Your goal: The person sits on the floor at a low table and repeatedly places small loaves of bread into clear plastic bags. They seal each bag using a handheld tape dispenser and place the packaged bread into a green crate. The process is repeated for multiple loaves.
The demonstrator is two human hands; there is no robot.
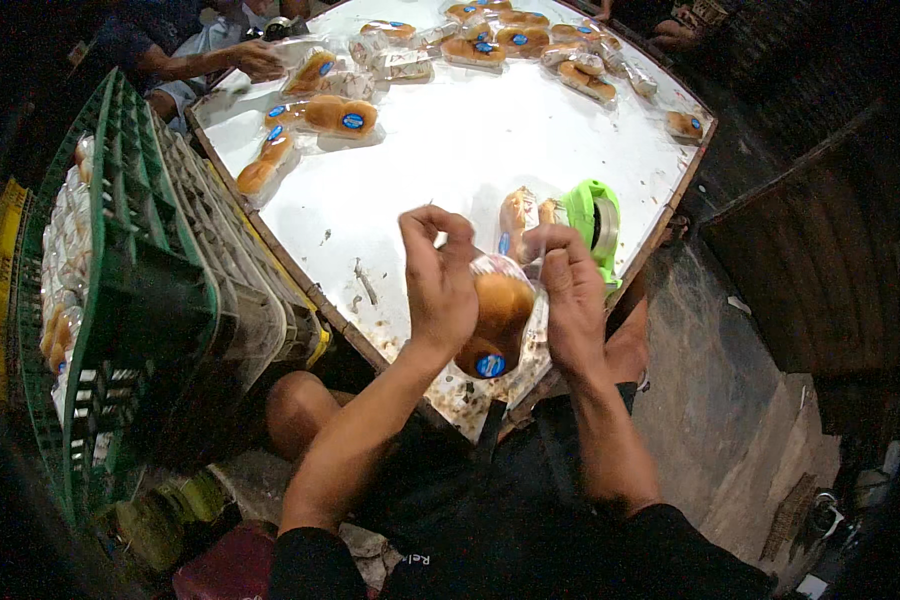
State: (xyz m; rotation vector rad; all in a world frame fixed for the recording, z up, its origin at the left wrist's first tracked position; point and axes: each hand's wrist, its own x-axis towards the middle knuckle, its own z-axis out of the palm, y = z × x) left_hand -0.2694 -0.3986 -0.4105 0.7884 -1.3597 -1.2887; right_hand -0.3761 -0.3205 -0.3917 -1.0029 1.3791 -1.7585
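Note:
A golden-brown bread roll in a clear plastic bag (500, 311), with a round blue label near its lower end, is between my hands over the table's near corner. My right hand (572, 305) is closed, its thumb and finger pinching clear plastic at the bag's upper end. On the other side, my left hand (438, 285) is raised against the bag with its fingers curled in. Whatever is between those fingertips is too small to make out. Just beyond my right hand are a bright green tape dispenser (610, 228) and more bagged bread (516, 216).
Several bagged rolls (522, 40) lie across the far side of the white table (420, 150). Stacked crates, a green one (155, 240) outermost with bagged bread inside, stand along the left. Another person's hand (257, 60) rests by bread at the far left.

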